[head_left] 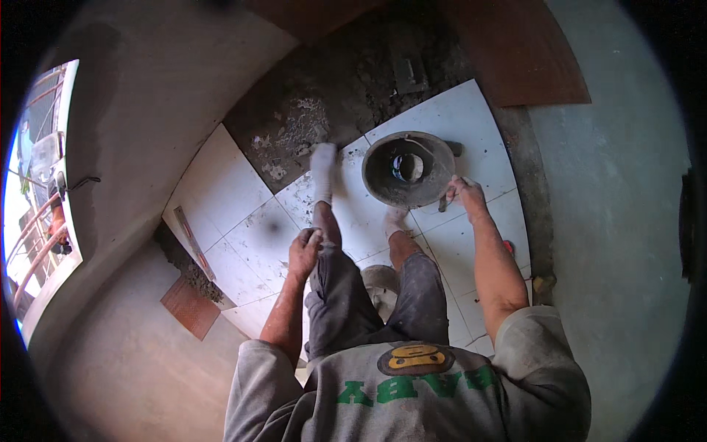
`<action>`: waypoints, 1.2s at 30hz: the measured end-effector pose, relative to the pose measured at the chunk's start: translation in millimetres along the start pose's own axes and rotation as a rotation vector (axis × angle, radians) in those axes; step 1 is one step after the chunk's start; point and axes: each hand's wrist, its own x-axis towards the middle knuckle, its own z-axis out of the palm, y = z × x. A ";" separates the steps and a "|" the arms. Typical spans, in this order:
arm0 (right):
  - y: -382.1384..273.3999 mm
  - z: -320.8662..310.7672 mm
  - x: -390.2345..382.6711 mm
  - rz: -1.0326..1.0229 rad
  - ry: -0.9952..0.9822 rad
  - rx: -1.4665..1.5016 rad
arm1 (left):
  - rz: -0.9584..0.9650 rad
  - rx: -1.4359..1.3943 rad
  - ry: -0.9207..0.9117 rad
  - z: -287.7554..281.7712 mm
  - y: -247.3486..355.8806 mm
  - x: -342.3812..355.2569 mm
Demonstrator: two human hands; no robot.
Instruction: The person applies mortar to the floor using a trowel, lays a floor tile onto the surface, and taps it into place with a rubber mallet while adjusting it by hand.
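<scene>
from where i am standing, the person is straddling a white tile floor (236, 177), working above a round grey bucket (375, 184) that is resting on the tiles ahead, in front of the right foot. a small pool of reflected light is showing in its grey-coated interior.

right hand (465, 195): reaching forward, fingers bending at the near right side of the rim and appearing to meet it; cannot tell whether they are gripping or only touching. a short dark piece (442, 203) is sticking out just below the fingertips.

left hand (303, 252): hanging over the left knee, fingers curling inward; cannot tell whether it is clenching the trouser cloth or nothing.

feet: both are wearing pale socks; the left sock (322, 171) is blurring at the edge of a dark wet mortar bed (287, 121).

surroundings: a flat trowel (409, 75) is lying on the mortar at the far side. a second container (380, 278) is standing between the legs, partly hidden. a long straightedge (193, 243) is lying on the left tiles, near a reddish-brown tile piece (190, 306). a brown board (523, 55) is covering the far right corner.
</scene>
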 end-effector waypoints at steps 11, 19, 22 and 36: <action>21.7 0.3 -76.5 0.023 0.146 0.036 | 0.117 0.094 -0.020 -5.7 102.1 1.8; 80.0 -96.3 -119.8 0.148 0.404 0.149 | 0.032 0.057 -0.090 11.3 77.6 3.4; 130.2 -98.1 -94.8 0.210 0.441 0.252 | 0.032 0.108 -0.064 -3.2 71.2 -0.9; 162.2 -163.2 -98.9 0.459 0.423 -0.541 | 0.019 0.147 -0.062 -24.8 81.8 90.5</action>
